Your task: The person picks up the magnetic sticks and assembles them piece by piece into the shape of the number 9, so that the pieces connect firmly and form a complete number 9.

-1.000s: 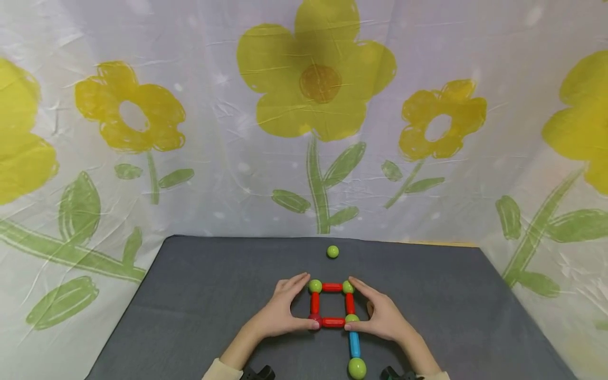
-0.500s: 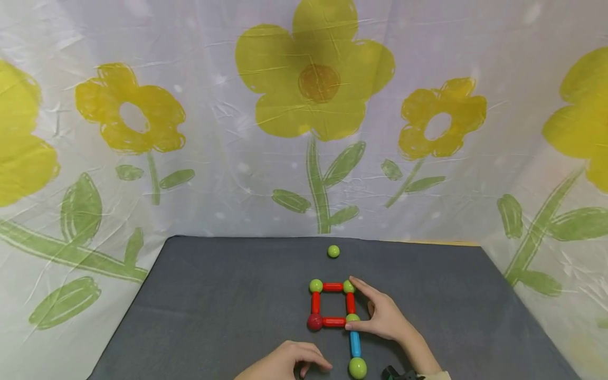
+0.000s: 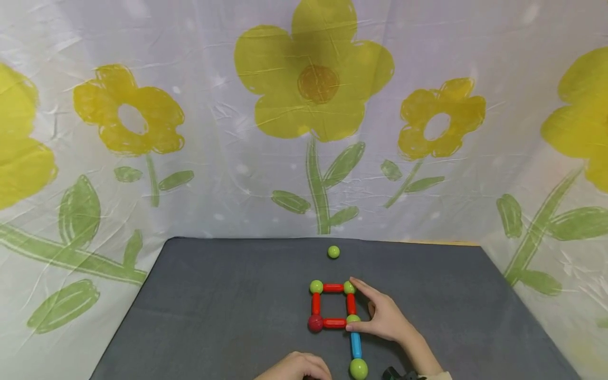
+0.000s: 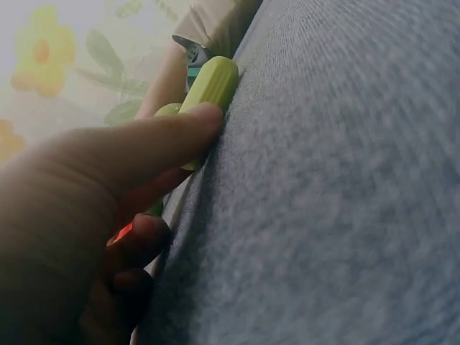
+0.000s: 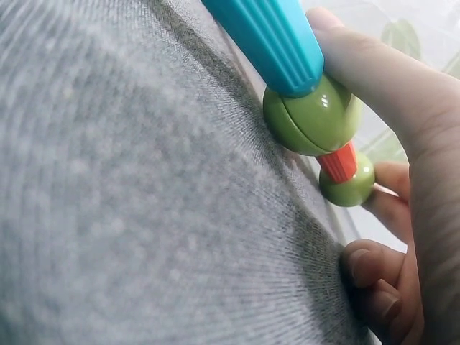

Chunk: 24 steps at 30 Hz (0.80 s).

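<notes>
A square of red rods [image 3: 334, 323] lies on the dark cloth. A red ball [image 3: 315, 323] forms its near-left corner; green balls [image 3: 316, 287] form the others. From the near-right corner a blue rod [image 3: 356, 345] runs toward me to another green ball [image 3: 358, 369]. My right hand [image 3: 387, 315] holds the square's right side, thumb at the near corner ball, index finger at the far one. At the bottom edge, my left hand [image 3: 299, 367] is partly out of the head view. In the left wrist view it pinches a yellow-green ribbed rod [image 4: 219, 77], partly hidden by the thumb.
One loose green ball [image 3: 334, 252] lies near the far edge of the cloth-covered table [image 3: 228, 285]. Behind the table hangs a sheet [image 3: 214, 200] printed with yellow flowers.
My left hand has left the square's left side and drawn back toward the bottom edge, where it now pinches a yellow-green rod. The right hand and the square look unmoved.
</notes>
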Tool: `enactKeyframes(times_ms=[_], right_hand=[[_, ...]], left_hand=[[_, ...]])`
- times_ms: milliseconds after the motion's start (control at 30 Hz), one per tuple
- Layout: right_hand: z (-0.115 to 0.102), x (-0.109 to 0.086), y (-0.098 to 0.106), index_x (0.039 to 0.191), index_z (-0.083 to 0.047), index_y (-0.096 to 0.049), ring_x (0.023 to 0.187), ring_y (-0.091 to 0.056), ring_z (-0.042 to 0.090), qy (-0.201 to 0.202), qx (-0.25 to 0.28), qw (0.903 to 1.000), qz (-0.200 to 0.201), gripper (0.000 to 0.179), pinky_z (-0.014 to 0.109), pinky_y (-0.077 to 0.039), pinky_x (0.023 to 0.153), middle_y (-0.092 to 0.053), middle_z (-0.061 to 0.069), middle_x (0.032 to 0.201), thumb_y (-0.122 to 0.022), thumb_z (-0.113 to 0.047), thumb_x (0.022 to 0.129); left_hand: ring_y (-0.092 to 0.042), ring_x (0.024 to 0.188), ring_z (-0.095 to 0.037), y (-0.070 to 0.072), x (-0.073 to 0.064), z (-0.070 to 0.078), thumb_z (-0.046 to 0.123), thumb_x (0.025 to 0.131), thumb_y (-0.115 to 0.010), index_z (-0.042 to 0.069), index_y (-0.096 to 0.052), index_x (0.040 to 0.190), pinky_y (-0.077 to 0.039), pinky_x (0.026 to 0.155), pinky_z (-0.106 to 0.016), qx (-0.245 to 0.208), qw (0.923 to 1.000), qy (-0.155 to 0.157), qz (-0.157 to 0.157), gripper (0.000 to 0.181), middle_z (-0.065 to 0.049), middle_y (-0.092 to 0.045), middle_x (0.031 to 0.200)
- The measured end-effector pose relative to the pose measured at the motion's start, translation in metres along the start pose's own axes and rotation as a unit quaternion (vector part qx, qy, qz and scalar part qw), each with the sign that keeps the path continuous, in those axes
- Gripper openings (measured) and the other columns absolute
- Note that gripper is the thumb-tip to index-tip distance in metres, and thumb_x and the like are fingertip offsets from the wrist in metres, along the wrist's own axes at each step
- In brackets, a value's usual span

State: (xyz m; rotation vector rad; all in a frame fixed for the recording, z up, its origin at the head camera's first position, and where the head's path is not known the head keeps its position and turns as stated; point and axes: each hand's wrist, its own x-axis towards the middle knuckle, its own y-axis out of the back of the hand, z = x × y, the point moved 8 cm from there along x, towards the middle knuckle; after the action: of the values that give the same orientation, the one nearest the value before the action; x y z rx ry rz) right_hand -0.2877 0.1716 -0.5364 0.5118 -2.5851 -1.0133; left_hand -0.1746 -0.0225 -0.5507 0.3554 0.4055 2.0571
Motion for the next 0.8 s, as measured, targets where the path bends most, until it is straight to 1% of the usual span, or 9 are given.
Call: enactKeyframes(times_ms=[100,167,300,367,433,500,600,667,800], right_hand=[[-0.001,0.000,0.001,0.163,-0.015,-0.045,0.047,-0.031,0.000,0.002,0.002,1.0000,0.001,0.105,0.022,-0.034,0.049,-0.051,0.009,0.161,-0.093,-0.053,0.078],[-0.001,0.001,0.000,0.163,-0.015,-0.045,0.047,-0.031,0.000,0.003,0.001,1.0000,0.001,0.105,0.021,-0.034,0.049,-0.051,0.010,0.161,-0.093,-0.053,0.078],[-0.001,0.001,0.000,0.162,-0.013,-0.046,0.047,-0.030,0.000,0.007,0.000,1.0000,0.003,0.104,0.022,-0.034,0.048,-0.051,0.013,0.161,-0.093,-0.051,0.078],[-0.001,0.001,0.000,0.162,-0.013,-0.046,0.046,-0.029,-0.001,0.009,-0.001,1.0000,0.004,0.103,0.022,-0.033,0.047,-0.052,0.013,0.160,-0.093,-0.051,0.078],[-0.001,0.001,0.000,0.162,-0.013,-0.046,0.046,-0.028,-0.001,0.008,0.000,1.0000,0.004,0.103,0.022,-0.032,0.047,-0.052,0.013,0.160,-0.094,-0.050,0.078],[0.000,0.001,0.001,0.162,-0.014,-0.046,0.047,-0.028,-0.001,0.006,0.000,1.0000,0.004,0.103,0.022,-0.032,0.048,-0.052,0.013,0.160,-0.093,-0.051,0.078],[0.000,0.001,0.001,0.162,-0.015,-0.046,0.047,-0.029,0.000,0.001,-0.002,1.0000,0.003,0.103,0.021,-0.031,0.049,-0.052,0.011,0.160,-0.093,-0.052,0.078],[0.000,0.001,0.000,0.162,-0.015,-0.046,0.048,-0.030,0.000,0.000,-0.004,1.0000,0.001,0.103,0.022,-0.031,0.049,-0.052,0.011,0.160,-0.093,-0.053,0.078],[0.000,0.001,0.000,0.162,-0.015,-0.046,0.048,-0.031,0.001,-0.002,-0.006,1.0000,0.001,0.104,0.022,-0.032,0.049,-0.052,0.012,0.160,-0.093,-0.053,0.078]], left_hand=[[-0.061,0.097,0.012,0.000,0.000,-0.001,0.014,0.103,-0.068,0.001,-0.080,0.112,-0.055,0.085,-0.015,0.001,1.0000,0.002,-0.001,0.019,-0.008,-0.076,0.110],[-0.060,0.095,0.012,0.001,0.000,-0.002,0.013,0.103,-0.068,0.001,-0.080,0.111,-0.055,0.084,-0.016,-0.008,0.9999,0.008,-0.003,0.019,-0.008,-0.076,0.109],[-0.060,0.093,0.012,0.002,-0.001,-0.003,0.013,0.103,-0.068,0.001,-0.080,0.112,-0.056,0.083,-0.016,-0.015,0.9999,0.008,0.002,0.019,-0.005,-0.077,0.108],[-0.061,0.092,0.012,0.003,-0.002,-0.002,0.014,0.103,-0.069,0.001,-0.080,0.113,-0.056,0.082,-0.016,-0.026,0.9996,0.004,0.012,0.020,-0.007,-0.077,0.108],[-0.059,0.088,0.012,0.005,-0.003,-0.001,0.015,0.103,-0.070,0.002,-0.080,0.115,-0.055,0.078,-0.015,-0.027,0.9992,-0.002,0.030,0.021,-0.006,-0.077,0.107],[-0.056,0.080,0.012,0.009,-0.004,-0.001,0.017,0.102,-0.072,0.004,-0.081,0.116,-0.052,0.071,-0.013,-0.034,0.9978,0.001,0.056,0.021,-0.002,-0.077,0.105],[-0.049,0.069,0.010,0.015,-0.006,-0.002,0.020,0.099,-0.077,0.009,-0.083,0.114,-0.044,0.061,-0.011,-0.036,0.9940,0.024,0.100,0.020,0.010,-0.074,0.099],[-0.048,0.065,0.008,0.019,-0.007,-0.004,0.022,0.096,-0.081,0.012,-0.084,0.111,-0.041,0.058,-0.011,-0.038,0.9901,0.049,0.126,0.019,0.016,-0.072,0.096],[-0.047,0.063,0.005,0.023,-0.010,-0.006,0.024,0.093,-0.085,0.018,-0.085,0.107,-0.040,0.057,-0.013,-0.015,0.9821,0.099,0.160,0.016,0.020,-0.068,0.090]])
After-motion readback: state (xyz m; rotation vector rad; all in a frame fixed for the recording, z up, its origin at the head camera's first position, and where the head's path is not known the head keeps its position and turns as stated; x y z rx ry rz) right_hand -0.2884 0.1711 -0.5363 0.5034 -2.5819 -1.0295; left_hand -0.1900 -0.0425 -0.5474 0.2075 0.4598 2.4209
